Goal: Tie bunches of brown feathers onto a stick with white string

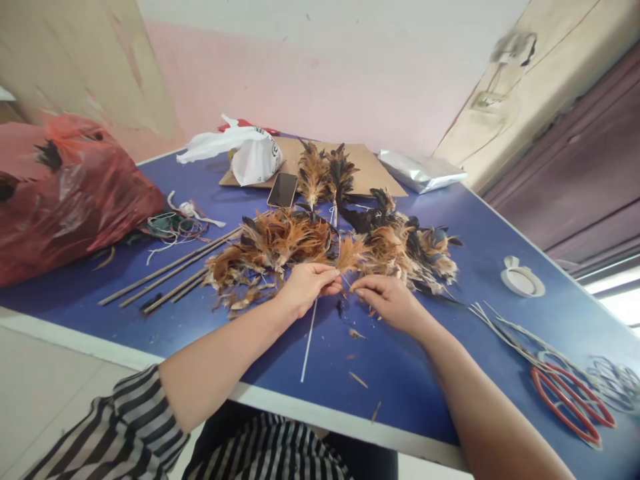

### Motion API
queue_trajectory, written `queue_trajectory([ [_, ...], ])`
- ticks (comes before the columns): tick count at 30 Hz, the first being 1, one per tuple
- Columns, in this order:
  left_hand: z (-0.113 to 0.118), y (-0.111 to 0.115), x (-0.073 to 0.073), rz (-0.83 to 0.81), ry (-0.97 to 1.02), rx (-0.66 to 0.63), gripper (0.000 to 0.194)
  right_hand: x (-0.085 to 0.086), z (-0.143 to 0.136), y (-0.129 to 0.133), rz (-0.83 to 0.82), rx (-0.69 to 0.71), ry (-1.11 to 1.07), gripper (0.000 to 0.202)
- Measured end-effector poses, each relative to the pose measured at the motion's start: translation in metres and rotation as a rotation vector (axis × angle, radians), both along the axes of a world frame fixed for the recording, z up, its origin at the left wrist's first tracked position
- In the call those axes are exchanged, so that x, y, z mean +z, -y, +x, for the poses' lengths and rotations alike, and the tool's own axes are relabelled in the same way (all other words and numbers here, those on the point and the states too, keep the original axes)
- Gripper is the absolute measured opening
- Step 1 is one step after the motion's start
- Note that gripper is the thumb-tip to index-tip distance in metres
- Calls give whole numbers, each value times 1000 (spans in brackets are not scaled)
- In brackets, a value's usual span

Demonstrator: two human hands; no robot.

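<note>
My left hand (314,288) is closed in a pinch on an orange-brown feather (352,252), whose fluffy end points away from me. Close beside it, my right hand (389,299) has thumb and finger pressed together near the feather's lower end; what lies in that pinch is too small to make out. A thin white strip (310,341) runs out from under my left hand toward the table's front edge. Just beyond my hands lie a heap of brown feathers (287,240) on the left and a mixed brown and black heap (395,243) on the right.
Two feather bunches (314,175) lie near brown cardboard (375,172), with a phone (283,191) and a white bag (256,159). Left are thin sticks (170,270), tangled string (175,227) and a red plastic bag (75,193). Right are red-handled scissors (573,405) and a tape roll (523,281).
</note>
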State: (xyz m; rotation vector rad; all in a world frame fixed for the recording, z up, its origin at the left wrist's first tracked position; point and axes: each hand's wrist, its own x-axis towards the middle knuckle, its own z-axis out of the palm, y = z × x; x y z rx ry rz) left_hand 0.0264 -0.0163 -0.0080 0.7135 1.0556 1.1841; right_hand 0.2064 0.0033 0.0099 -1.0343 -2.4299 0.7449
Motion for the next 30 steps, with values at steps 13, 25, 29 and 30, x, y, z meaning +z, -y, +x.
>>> queue_trajectory([
  [13,8,19,-4,473,-486,-339,18,53,-25,6,520,79,409,17],
  [25,9,8,-2,178,-80,-57,15,-4,-7,10,32,-70,-121,19],
  [29,11,9,-7,203,-162,-44,14,-2,-20,28,337,-22,-6,24],
  [30,10,9,-9,231,-222,-49,14,0,-22,31,404,-14,62,24],
])
